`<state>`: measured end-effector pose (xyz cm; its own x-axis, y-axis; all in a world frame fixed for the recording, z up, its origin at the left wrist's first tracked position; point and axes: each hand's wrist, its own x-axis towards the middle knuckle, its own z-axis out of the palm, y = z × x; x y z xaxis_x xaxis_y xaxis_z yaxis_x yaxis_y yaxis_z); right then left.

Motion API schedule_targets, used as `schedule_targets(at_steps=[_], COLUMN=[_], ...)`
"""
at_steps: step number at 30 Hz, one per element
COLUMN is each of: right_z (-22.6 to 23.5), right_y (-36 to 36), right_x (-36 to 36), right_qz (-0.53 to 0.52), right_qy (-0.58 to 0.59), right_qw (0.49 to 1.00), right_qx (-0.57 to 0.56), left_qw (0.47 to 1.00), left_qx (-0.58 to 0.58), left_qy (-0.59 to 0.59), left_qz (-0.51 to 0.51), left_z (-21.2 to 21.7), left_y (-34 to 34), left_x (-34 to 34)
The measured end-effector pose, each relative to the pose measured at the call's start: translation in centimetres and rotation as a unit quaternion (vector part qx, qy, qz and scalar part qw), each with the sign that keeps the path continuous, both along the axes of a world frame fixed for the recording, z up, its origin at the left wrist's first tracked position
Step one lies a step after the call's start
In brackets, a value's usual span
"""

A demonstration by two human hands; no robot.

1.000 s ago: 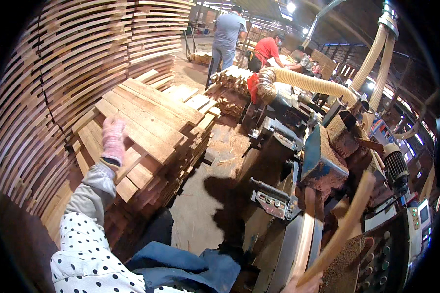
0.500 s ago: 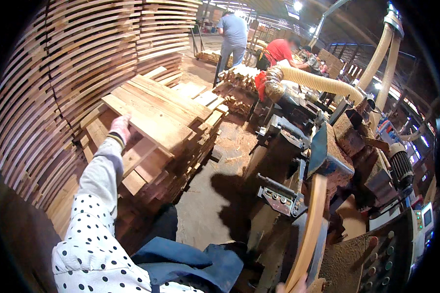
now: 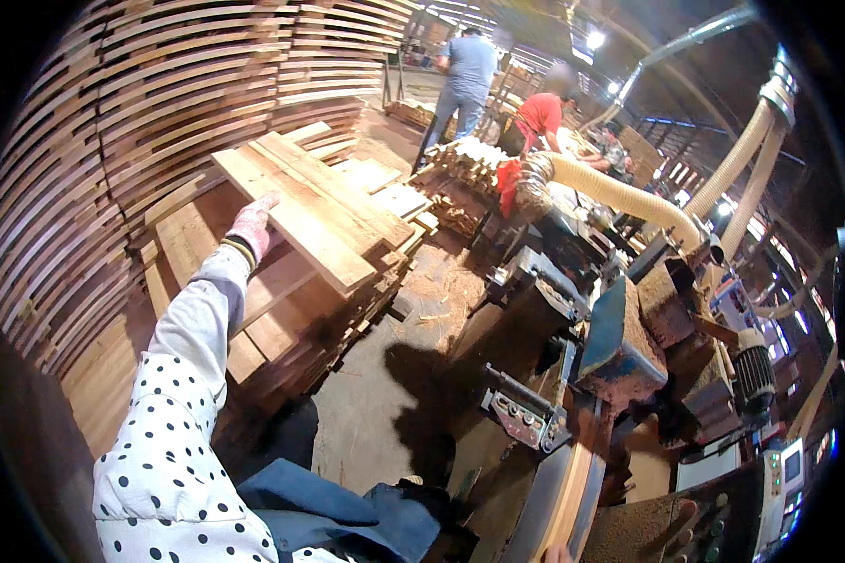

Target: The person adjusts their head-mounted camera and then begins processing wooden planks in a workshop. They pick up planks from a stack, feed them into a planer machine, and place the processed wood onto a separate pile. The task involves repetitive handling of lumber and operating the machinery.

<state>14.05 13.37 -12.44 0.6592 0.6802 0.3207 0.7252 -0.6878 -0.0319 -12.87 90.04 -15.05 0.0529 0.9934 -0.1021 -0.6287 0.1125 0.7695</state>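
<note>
My left hand (image 3: 252, 226), in a pink glove, is closed on the left edge of a wooden board (image 3: 296, 218) on top of a stack at the left. Other planks (image 3: 324, 192) lie against that board's far side. Only a bit of my right hand (image 3: 556, 555) shows at the lower edge, at the near end of a long wooden strip (image 3: 570, 497); its fingers are mostly cut off. The strip lies along the metal bed of a woodworking machine, its far end running toward a blue, sawdust-covered guard (image 3: 603, 328).
A tall wall of stacked boards (image 3: 188, 84) rises at the left. A ribbed hose (image 3: 629, 192) crosses above the machine. A control panel (image 3: 784, 479) stands at the right. Sawdust lies on the floor (image 3: 357, 403). People in blue (image 3: 469, 70) and red (image 3: 538, 114) are farther back.
The strip in front of the guard has come down and now lies along the machine bed. My right hand shows less. My left hand stays at the board's edge; the view has shifted slightly.
</note>
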Motion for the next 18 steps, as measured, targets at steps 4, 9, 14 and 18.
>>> schedule_targets(at_steps=[4,9,14,18], right_z=[-2.6,-1.6,5.3,3.9], right_y=[7.0,20.1,23.6,18.1], right_x=[11.2,11.1,-4.1,-5.8], right_qz=[-0.042,0.143,0.267,0.006], right_qy=[0.028,0.109,-0.003,0.191], right_qw=[0.997,0.957,0.958,0.972], right_qx=[0.056,0.227,0.102,0.137], left_qw=[0.999,0.986,0.929,0.857], left_qx=[0.003,0.041,0.14,0.209], left_qy=[-0.025,-0.024,0.271,0.202], left_qz=[-0.032,-0.161,-0.211,-0.425], left_z=[4.3,3.3,5.7,6.3], left_y=[-7.8,-17.4,-31.7,-38.3], left_x=[2.1,6.5,12.8,16.8])
